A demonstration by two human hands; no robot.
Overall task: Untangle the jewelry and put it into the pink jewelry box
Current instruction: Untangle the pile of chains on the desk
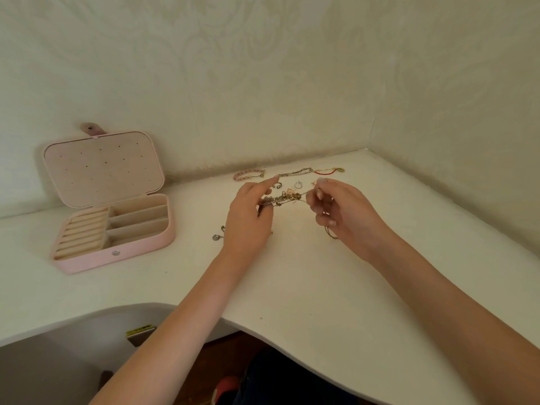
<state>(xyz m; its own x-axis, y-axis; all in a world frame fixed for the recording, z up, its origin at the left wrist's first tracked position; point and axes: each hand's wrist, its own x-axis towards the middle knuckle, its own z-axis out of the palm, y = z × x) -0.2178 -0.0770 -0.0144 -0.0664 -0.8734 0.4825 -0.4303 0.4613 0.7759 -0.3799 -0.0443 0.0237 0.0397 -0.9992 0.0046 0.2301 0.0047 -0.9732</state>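
Observation:
A tangled clump of gold and dark chains (285,198) hangs stretched between my two hands above the white desk (306,273). My left hand (248,217) pinches its left end, index finger raised. My right hand (340,210) pinches the right end with curled fingers, and a loop of chain (330,232) dangles below it. The pink jewelry box (117,249) lies open at the left, lid propped back, its ring rolls and compartments showing nothing inside.
Against the wall lie a pink bead bracelet (248,174), a dark chain bracelet (295,172) and a red cord bracelet (328,171). Small rings (298,185) sit behind the tangle. A pendant piece (217,235) lies left of my left hand. The desk's curved front edge is near me.

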